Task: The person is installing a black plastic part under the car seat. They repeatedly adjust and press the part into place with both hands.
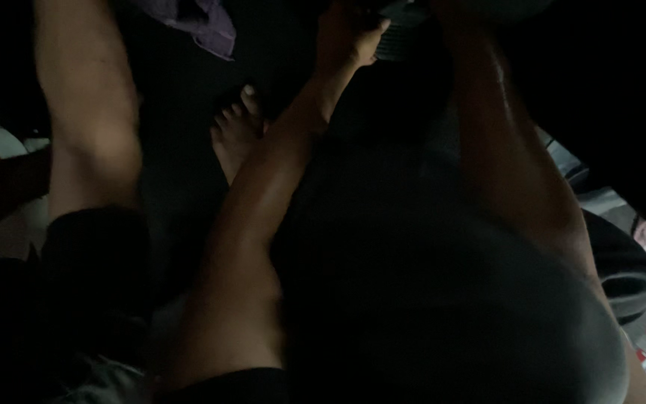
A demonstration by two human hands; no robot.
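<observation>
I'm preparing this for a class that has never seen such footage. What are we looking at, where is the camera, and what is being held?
There is no machine here. A person wears one camera on the head, and it looks down at their own arms. The picture is very dark. The left hand reaches up to a grey ribbed thing and touches its edge, but it is too dark to tell whether the hand grips it. The right forearm stretches the same way, and the hand at its end is lost in the dark. Between the arms lies a big dark rounded bulk, too dim to name. A bare foot and a leg show on the left, with a purple cloth above them.
</observation>
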